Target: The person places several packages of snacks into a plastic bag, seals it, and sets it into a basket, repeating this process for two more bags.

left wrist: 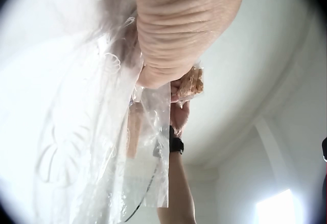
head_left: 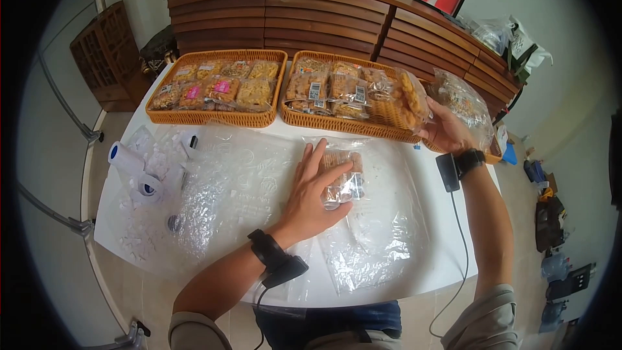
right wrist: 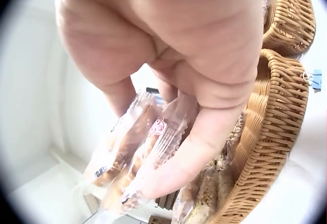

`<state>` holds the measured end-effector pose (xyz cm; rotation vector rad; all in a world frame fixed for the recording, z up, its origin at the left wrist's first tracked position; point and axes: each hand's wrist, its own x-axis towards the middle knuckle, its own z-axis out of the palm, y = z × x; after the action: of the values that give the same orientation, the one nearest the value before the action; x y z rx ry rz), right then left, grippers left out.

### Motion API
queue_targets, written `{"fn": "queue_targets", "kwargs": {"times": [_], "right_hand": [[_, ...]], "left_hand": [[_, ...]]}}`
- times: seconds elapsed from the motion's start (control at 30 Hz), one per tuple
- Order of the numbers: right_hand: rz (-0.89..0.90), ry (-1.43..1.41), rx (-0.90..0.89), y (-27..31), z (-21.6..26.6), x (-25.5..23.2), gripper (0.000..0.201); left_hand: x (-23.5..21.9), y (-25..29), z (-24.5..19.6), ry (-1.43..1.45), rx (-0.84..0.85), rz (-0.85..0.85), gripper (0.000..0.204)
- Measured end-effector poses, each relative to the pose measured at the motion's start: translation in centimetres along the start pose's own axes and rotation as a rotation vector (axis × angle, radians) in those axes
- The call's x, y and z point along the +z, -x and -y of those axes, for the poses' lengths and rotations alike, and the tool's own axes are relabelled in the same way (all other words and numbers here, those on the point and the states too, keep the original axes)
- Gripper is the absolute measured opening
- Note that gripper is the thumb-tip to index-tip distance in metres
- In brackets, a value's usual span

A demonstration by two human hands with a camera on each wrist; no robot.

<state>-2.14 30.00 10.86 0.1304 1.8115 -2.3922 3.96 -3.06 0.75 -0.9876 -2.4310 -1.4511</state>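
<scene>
My left hand (head_left: 317, 191) rests over a clear packet of brown snacks (head_left: 355, 178) on the table, its fingers extended across the top. A large clear plastic bag (head_left: 382, 259) lies under that packet. At the right end of the middle wicker basket (head_left: 350, 125), my right hand (head_left: 448, 129) holds up golden snack packets (head_left: 412, 100). Two wrapped packets (right wrist: 148, 152) show between thumb and fingers in the right wrist view. Other packets (head_left: 314, 91) fill the left part of that basket, and its woven bottom shows near the right hand.
A second wicker basket (head_left: 214, 118) of packets stands at the left, a third (head_left: 495, 153) at the right. Clear plastic sheets (head_left: 227, 181), two white rolls (head_left: 126, 159) and paper scraps cover the table's left side. A wooden cabinet (head_left: 324, 10) stands behind.
</scene>
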Motion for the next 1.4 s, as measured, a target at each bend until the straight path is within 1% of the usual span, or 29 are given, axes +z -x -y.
{"fn": "queue_targets", "kwargs": {"times": [0.03,0.13,0.17,0.33,0.4,0.53,0.77,0.87,1.0,1.13,1.23,1.33,1.37,1.4], "right_hand": [[0.056,-0.023,-0.008,0.5,-0.1,-0.1,0.044],[0.020,-0.001,-0.073,1.9,-0.8,-0.2,0.042],[0.058,0.008,-0.077,2.6,-0.7,0.0,0.043],[0.039,-0.060,-0.074,4.7,-1.9,-0.2,0.044],[0.044,-0.074,-0.085,5.6,-2.2,0.1,0.045],[0.174,-0.023,-0.115,6.4,-2.8,-0.3,0.040],[0.168,0.126,-0.177,8.1,-2.9,1.3,0.059],[0.164,0.149,-0.185,9.2,-3.1,2.6,0.063],[0.080,0.220,-0.219,9.9,-4.3,3.4,0.055],[0.022,0.279,-0.211,10.5,-4.3,4.5,0.048],[-0.022,0.287,-0.247,11.1,-4.2,5.5,0.046],[-0.038,0.315,-0.300,11.8,-4.1,7.1,0.048],[-0.036,0.336,-0.318,12.0,-4.2,7.4,0.049],[-0.032,0.357,-0.335,12.2,-4.4,7.8,0.049]], "left_hand": [[0.0,0.0,0.0,-0.001,0.000,0.004,0.067],[0.0,0.0,-0.1,0.001,-0.005,0.004,0.067],[0.0,0.0,-0.1,0.005,-0.007,0.005,0.067],[0.0,0.0,0.0,0.001,-0.011,0.014,0.069],[0.0,0.0,0.0,0.005,-0.022,0.012,0.073],[-0.1,-0.1,-0.3,0.040,-0.028,-0.016,0.079],[-0.1,0.0,-0.1,0.023,-0.019,-0.004,0.086],[-0.1,0.0,-0.1,0.024,-0.024,-0.003,0.087],[0.0,0.0,-0.1,0.031,-0.032,-0.004,0.088],[0.0,-0.1,-0.1,0.037,-0.035,-0.007,0.089],[-0.1,-0.1,-0.6,0.042,-0.007,-0.077,0.085],[-0.7,-0.5,-0.4,0.064,0.106,-0.243,0.080],[-1.3,-0.7,-1.1,0.016,0.144,-0.301,0.076],[-1.2,-0.6,-1.1,0.142,0.129,-0.253,0.076]]}}
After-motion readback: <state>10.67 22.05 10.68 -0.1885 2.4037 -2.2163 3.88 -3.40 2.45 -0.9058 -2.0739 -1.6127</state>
